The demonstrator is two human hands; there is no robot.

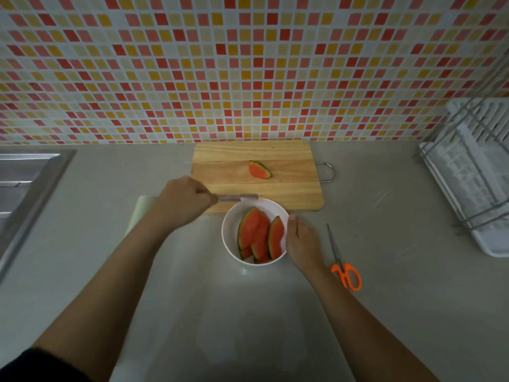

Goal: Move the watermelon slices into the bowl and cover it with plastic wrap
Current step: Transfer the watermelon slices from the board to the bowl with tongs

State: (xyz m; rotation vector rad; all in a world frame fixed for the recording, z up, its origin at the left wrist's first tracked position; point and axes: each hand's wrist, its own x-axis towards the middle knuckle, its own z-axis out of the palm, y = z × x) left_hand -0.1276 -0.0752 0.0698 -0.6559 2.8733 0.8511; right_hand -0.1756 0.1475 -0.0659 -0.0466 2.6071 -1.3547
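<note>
A white bowl (234,224) sits on the counter just in front of a wooden cutting board (289,188). Three watermelon slices (257,235) lie inside the bowl. One more slice (259,170) rests on the middle of the board. My left hand (184,202) grips a thin metal utensil (238,198) whose tip reaches over the bowl's far rim. My right hand (301,244) holds the bowl's right side, thumb on the rim. Partly hidden behind my left forearm lies a pale roll or box (139,213), perhaps plastic wrap.
Orange-handled scissors (344,263) lie on the counter right of my right hand. A white dish rack (473,175) stands at the far right. A steel sink (24,183) edges the left side. A tiled wall rises behind the board.
</note>
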